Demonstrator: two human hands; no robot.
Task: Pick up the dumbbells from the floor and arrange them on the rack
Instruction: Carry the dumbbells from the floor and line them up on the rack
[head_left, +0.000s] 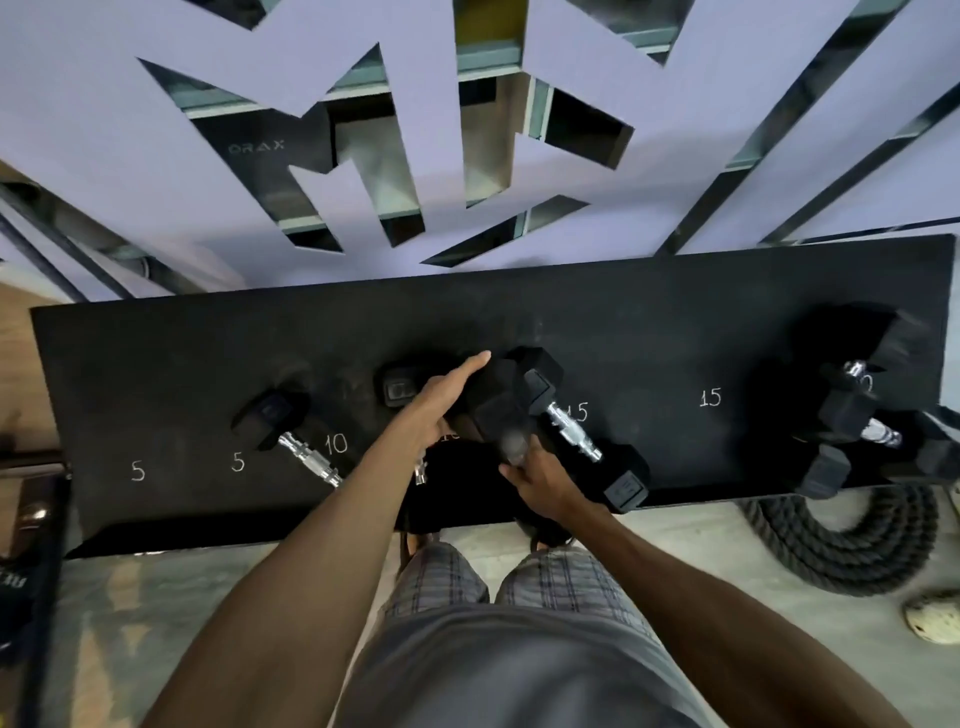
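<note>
Lavender cut-out wall panel (426, 130) fills the background, pale concrete floor (675, 540) below. Black rack shelf (675, 312) spans the view, chalk numbers along its front: 5, 5, 10, 15, 15. Coiled black battle rope (852, 540) lies on the floor under the shelf's right end, speckled ball (932, 621) near it at the frame edge. Big hex dumbbells (857, 410) piled at the far right of the shelf, exact count unclear. On the first 15 mark, a hex dumbbell (571, 426) lies diagonally with its chrome handle showing. Small dumbbell (291, 436) sits left by the 10 mark, near end hidden behind the left forearm. Centre: held dumbbell (488, 405) sits over the shelf beside the 15 one, blurred, touching or not unclear. Left hand (441, 400) lies flat on its far head, fingers straight and together. Right hand (540, 483) has fingers curled around its near end. Person's plaid shorts (519, 582) at bottom.
</note>
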